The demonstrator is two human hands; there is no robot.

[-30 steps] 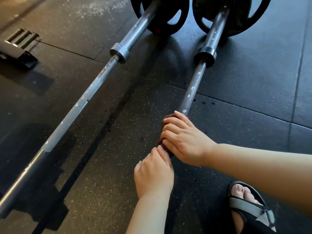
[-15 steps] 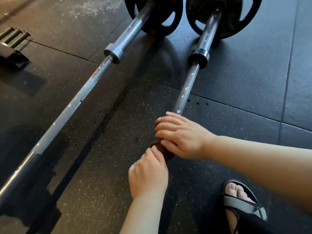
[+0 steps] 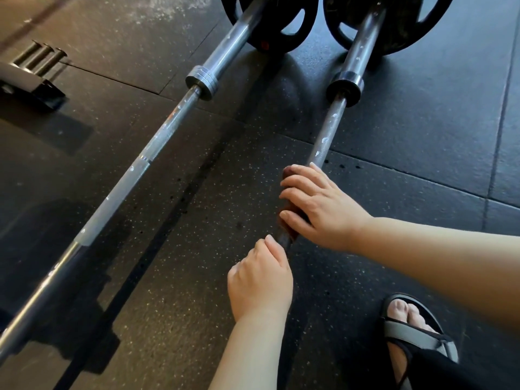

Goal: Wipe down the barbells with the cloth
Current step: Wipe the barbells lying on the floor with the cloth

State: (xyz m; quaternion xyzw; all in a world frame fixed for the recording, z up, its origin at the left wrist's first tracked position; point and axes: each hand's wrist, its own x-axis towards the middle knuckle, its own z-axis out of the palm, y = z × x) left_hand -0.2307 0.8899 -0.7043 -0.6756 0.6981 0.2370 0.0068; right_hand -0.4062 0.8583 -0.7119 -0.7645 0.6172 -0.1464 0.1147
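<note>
Two steel barbells lie side by side on the black rubber floor. The right barbell (image 3: 327,129) carries white smears on its shaft. My right hand (image 3: 315,204) wraps a dark brown cloth (image 3: 287,229) around that shaft, fingers curled over it. Just below, my left hand (image 3: 260,280) grips the same shaft, which is hidden under it. The left barbell (image 3: 135,167) runs diagonally from the top to the lower left, untouched, with pale specks along it.
Black weight plates (image 3: 281,26) sit on both bars at the top. A dark metal stand (image 3: 28,80) lies at the far left. My sandalled foot (image 3: 413,327) is at the lower right. Floor tile seams cross the mat.
My right hand with the cloth has slid a little up the right bar, away from my left hand, baring a short stretch of shaft between them. The left hand keeps its grip.
</note>
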